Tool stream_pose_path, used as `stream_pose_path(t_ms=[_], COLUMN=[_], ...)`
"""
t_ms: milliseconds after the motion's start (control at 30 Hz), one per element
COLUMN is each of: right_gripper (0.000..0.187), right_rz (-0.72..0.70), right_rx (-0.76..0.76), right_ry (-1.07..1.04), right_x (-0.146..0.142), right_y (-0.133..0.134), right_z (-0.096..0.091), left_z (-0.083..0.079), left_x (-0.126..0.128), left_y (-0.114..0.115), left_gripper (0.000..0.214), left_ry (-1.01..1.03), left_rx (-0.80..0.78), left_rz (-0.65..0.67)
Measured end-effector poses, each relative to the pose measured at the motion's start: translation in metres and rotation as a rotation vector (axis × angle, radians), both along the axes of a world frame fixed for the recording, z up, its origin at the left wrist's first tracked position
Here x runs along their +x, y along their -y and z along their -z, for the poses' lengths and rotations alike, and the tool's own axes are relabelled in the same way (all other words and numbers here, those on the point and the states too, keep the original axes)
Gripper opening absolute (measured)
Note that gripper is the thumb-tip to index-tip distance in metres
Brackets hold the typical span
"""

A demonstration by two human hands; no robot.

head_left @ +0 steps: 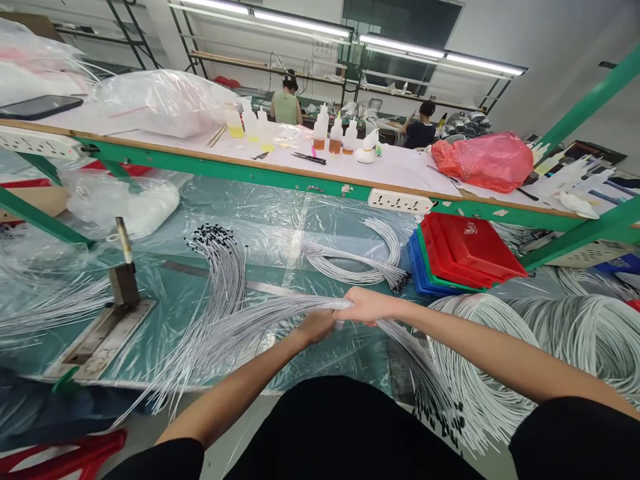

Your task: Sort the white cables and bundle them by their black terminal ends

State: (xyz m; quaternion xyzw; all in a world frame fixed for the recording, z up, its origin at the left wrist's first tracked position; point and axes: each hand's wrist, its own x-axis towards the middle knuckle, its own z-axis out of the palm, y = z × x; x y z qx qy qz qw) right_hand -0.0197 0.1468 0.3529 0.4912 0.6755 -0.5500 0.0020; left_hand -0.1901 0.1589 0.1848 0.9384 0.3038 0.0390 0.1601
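Note:
A long bundle of thin white-grey wires [265, 312] stretches across in front of me, its loose ends fanning out to the lower left. My right hand [367, 307] is closed around the bundle near its middle. Right beside it, my left hand [319, 325] is wrapped around the same bundle from below; its fingers are partly hidden. The bundle's other end hangs down at the right, with black tips [440, 417]. Behind my left arm lies a second wire bundle [225, 267] with black ends. A looped bundle [385, 253] rests farther back.
Stacked red, green and blue trays [470, 250] stand at the right, near big wire coils [595, 340]. A metal fixture [123, 293] is at the left. A shelf [400, 173] with bottles and bags crosses above the bench. Two people sit farther back.

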Motion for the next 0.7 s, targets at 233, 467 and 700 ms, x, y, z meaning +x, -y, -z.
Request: stream_pose_path(t_ms=[233,467,700], right_gripper=[0.036,0.031,0.026], right_rz=[0.127,0.056,-0.033], right_rx=[-0.115,-0.236,-0.245], right_ry=[0.174,0.233,0.217], right_x=[0.004,-0.008,-0.013], right_y=[-0.024,-0.001,0.022], right_z=[0.049,0.093,0.111], left_z=[0.059,0.084,0.059], left_x=[-0.002,-0.002,-0.009], left_y=[0.043,0.050,0.071], left_gripper=[0.047,0.043,0.046], left_ry=[-0.073,-0.064,-0.064], left_rx=[0.019,-0.010,-0.129], left_rz=[0.069,-0.013,-0.037])
